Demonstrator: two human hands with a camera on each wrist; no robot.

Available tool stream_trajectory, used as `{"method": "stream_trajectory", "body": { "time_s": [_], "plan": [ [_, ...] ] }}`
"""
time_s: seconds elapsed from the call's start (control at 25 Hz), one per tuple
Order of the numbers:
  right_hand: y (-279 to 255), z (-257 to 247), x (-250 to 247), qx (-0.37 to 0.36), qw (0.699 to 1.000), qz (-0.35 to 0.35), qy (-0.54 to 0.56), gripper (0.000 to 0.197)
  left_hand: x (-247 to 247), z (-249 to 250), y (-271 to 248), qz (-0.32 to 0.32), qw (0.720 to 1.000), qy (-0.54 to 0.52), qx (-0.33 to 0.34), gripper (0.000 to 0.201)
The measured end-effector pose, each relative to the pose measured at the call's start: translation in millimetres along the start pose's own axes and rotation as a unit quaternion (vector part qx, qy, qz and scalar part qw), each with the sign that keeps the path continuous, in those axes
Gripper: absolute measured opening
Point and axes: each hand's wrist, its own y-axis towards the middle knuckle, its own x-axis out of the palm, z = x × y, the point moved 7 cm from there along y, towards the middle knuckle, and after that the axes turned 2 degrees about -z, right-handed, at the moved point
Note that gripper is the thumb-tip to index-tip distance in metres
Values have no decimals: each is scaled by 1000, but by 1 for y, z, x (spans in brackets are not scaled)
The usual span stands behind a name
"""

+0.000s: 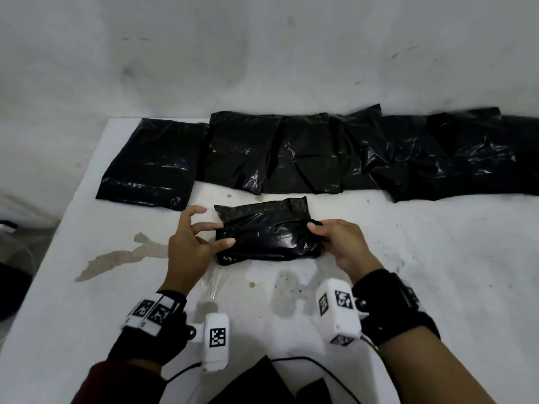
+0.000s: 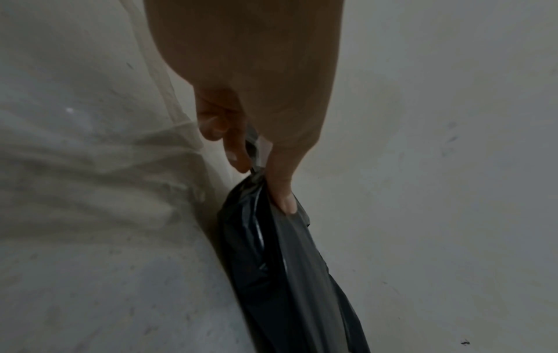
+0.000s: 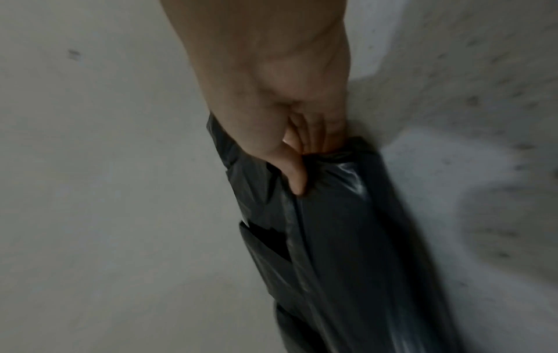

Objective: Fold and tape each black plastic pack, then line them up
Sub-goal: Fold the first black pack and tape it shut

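Five black plastic packs (image 1: 306, 156) lie along the bench's (image 1: 437, 272) far edge. One folded pack (image 1: 267, 231) lies nearer the front edge.

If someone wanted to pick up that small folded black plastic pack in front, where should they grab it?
Probably by its two short ends, coming in from left and right. The small folded black plastic pack lies flat and wide on the white table, and the left hand and right hand already pinch its ends that way, keeping the fold closed.
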Motion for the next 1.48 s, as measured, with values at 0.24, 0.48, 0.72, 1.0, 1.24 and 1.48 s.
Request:
{"method": "stream_trajectory", "body": {
  "time_s": [0.24, 0.48, 0.72, 1.0, 1.24, 1.48],
  "plan": [
    [-18, -43, 1, -150, 934, 147, -290, 51, 4, 5, 1, 6, 999, 34, 17, 65],
    [-94, -25, 94, -659, 575, -11, -485, 25, 4, 4, 1, 12, 998, 54, 15, 64],
    [-57, 5, 100, -586, 523, -87, -614, 36, 5, 2, 1, 11, 998, 53, 13, 63],
    [-37, 3, 75, -441, 665, -79, -598, 76, 5, 2, 2, 2, 998, 61, 9, 62],
    [-23, 3, 58, -314, 730, -120, -595, 91, 5, 5, 3, -4, 998, 57, 3, 62],
    [-21, -2, 58, -296, 684, -91, -661, 98, -24, 21, -3, 22, 996, -78, 35, 40]
  ]
}}
